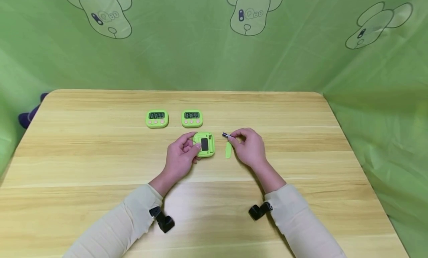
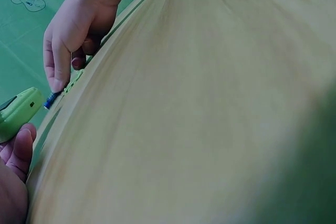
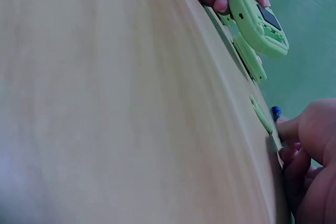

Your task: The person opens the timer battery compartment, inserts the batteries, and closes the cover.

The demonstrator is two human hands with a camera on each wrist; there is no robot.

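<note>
My left hand (image 1: pixel 180 155) grips a green digital timer (image 1: pixel 210 151), its back turned up, thumb across that face. A dark rectangular patch sits on the back, beside an uncovered battery slot along the right side. In the right wrist view the timer (image 3: pixel 252 30) is held up off the table. Between thumb and forefinger my right hand (image 1: pixel 249 148) pinches a small dark battery (image 1: pixel 226 135), also visible as a blue-black cylinder (image 2: pixel 51 100) in the left wrist view. Just below the battery lies a narrow green battery cover (image 1: pixel 228 150) on the table.
Two more green timers, a left one (image 1: pixel 157 124) and a right one (image 1: pixel 192 124), lie face up behind my left hand, displays reading zeros. The wooden table (image 1: pixel 214 221) ends at a green curtain (image 1: pixel 187 64) at the back. A purple object (image 1: pixel 25 119) shows past the left edge.
</note>
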